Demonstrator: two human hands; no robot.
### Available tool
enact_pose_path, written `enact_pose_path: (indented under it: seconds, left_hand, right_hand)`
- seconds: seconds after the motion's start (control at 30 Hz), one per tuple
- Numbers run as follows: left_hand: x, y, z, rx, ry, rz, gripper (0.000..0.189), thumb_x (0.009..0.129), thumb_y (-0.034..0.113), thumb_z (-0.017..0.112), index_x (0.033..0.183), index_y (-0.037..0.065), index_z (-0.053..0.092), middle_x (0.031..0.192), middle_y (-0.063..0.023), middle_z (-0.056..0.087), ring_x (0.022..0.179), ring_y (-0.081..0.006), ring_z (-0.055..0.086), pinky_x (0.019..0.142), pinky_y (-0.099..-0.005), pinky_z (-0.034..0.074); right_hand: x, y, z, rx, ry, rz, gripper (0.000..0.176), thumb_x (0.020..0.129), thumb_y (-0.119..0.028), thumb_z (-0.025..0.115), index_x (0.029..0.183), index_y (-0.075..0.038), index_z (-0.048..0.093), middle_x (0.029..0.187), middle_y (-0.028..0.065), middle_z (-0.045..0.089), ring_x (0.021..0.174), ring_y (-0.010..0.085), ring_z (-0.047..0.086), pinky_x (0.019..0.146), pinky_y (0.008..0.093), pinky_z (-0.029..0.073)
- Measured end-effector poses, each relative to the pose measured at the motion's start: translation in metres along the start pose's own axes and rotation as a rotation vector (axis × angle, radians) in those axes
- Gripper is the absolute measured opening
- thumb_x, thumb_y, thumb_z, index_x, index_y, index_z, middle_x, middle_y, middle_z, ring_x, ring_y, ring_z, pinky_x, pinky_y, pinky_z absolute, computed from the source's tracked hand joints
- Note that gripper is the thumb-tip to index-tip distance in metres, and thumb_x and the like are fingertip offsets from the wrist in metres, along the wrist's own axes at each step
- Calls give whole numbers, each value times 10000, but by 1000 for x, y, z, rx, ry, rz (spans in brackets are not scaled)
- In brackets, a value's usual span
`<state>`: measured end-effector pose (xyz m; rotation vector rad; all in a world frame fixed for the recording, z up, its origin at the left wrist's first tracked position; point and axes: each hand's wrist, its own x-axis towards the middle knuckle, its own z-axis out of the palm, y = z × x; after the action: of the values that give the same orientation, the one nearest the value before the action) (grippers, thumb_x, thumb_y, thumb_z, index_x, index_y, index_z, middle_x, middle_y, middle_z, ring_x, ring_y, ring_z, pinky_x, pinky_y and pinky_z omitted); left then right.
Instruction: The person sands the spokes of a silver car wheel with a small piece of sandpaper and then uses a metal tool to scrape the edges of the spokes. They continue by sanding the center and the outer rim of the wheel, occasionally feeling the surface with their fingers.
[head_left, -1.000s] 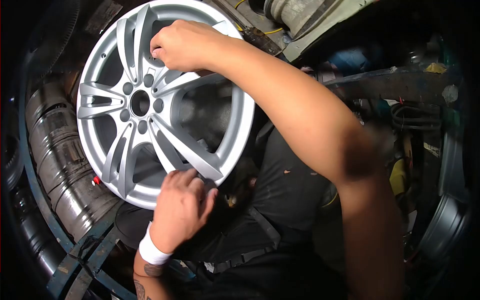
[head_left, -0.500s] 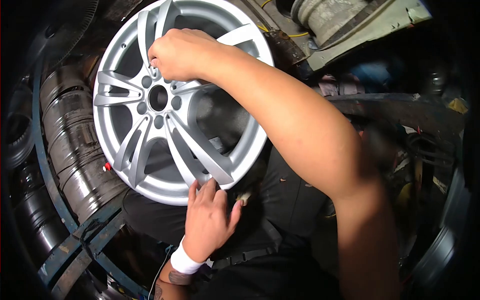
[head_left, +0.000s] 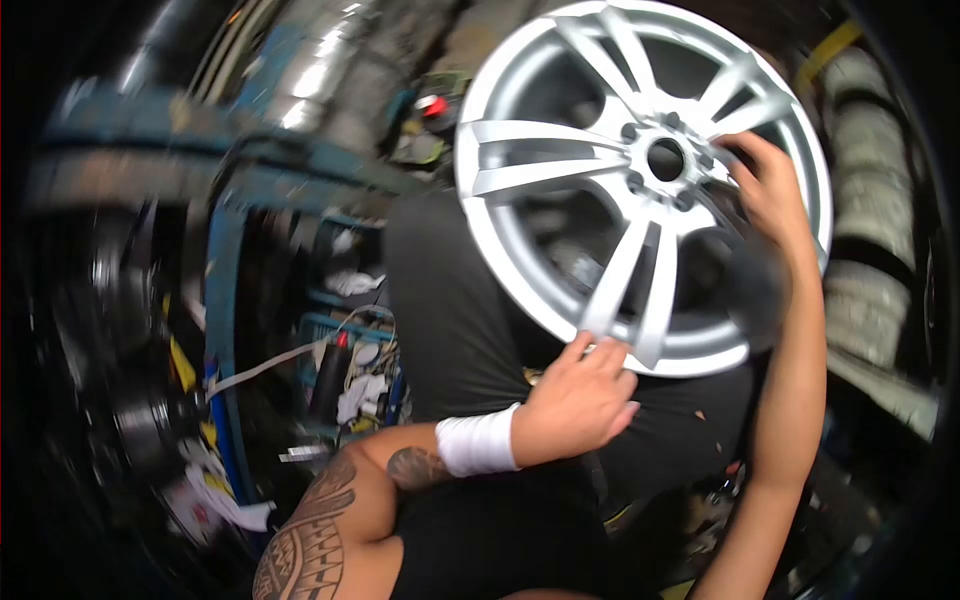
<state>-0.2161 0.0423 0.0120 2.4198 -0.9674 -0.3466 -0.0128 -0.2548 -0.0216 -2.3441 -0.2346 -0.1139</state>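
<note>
A silver alloy wheel rim (head_left: 625, 268) with paired spokes leans over the dark-trousered legs, its face toward me. My left hand (head_left: 585, 395) is at the rim's lower edge. Its fingertips touch the base of a spoke, while the thumb stands apart below. Close to the hub, my right hand (head_left: 768, 190) is bent over a spoke on the right, thumb and fingers curled together. Whatever may be between those fingers is too blurred and covered to make out. A white wristband (head_left: 480, 440) wraps my left wrist.
Stacked metal wheels (head_left: 870, 210) stand along the right. A blue metal frame (head_left: 225, 290) crosses the left side. Beside the leg, a blue basket (head_left: 315, 325) holds a dark bottle (head_left: 330, 375) with a red top and other small items. A red cap (head_left: 432, 105) lies behind.
My view has swung left, so the rim and both hands now appear farther right. My right hand is at a spoke right of the hub instead of above it. My left hand stays at the lower edge.
</note>
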Motion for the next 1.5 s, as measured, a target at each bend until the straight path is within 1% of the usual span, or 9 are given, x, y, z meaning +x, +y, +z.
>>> enact_pose_path:
  seconds: [0.13,0.4,0.47,0.57,0.67,0.87,1.1,1.23,1.5]
  left_hand:
    - [-6,-30,-17,-514,225,-17,140,936,157,760,988,40,702,915,-106,719,874,-332,695,917,-429,520]
    - [-93,-183,-106,-456,870,-485,137,1033,135,697,999,5,727,887,-30,732,721,-96,637,627,-295,504]
    - [-132,-276,-95,-246,857,-836,213,1043,212,697,1037,4,746,772,-71,722,688,-112,648,655,-298,518]
    - [-213,-439,11,41,406,-1073,328,935,316,726,1115,45,771,1070,-259,773,1067,-492,712,945,-548,569]
    - [-240,-464,77,-20,34,-1304,747,900,418,795,1449,-27,553,1402,-346,654,1308,-494,640,1128,-519,511]
    - [-229,-408,99,48,396,-1442,922,762,307,976,1495,25,494,1334,-281,712,1225,-477,686,1063,-529,544]
    - [-242,-407,31,-1137,583,-1246,338,863,128,896,1150,19,756,986,-115,753,865,-284,691,825,-421,552]
    - [-184,-293,-88,-1435,479,-297,273,899,303,894,961,80,750,1212,-94,662,982,-161,628,774,-285,460]
    - [103,-113,-125,-825,-122,146,300,956,342,860,993,57,775,1220,-119,664,1088,-158,640,918,-350,523]
  right_hand:
    - [-8,-27,17,69,-120,-6,404,854,107,554,1184,14,767,1076,143,794,922,143,719,856,292,551]
    - [-52,-64,11,-84,-149,39,351,856,121,602,1172,32,728,1085,139,722,989,239,702,916,326,540]
    - [-70,-45,-5,-63,-93,101,312,894,93,609,1180,39,722,1090,112,713,1010,200,692,923,317,535]
    - [-88,-13,-18,28,-68,222,240,951,41,617,1166,42,723,1088,88,713,981,174,684,895,304,522]
    - [-105,-5,-22,167,-115,425,198,1028,-111,694,1183,11,714,983,8,685,855,90,596,762,248,467]
    - [-120,4,-21,252,-167,508,222,1012,-178,758,1152,-17,699,996,-9,686,836,62,563,734,232,446]
    - [-107,-29,-12,158,-155,382,165,964,-73,747,1108,5,725,1003,8,686,890,104,581,791,267,463]
    - [-97,-58,9,183,-151,60,242,935,-50,753,1167,17,733,1094,67,708,1033,164,636,931,333,516]
    - [-70,-112,41,682,3,-12,580,886,30,771,1442,-24,616,1196,66,733,1012,150,719,870,298,597]
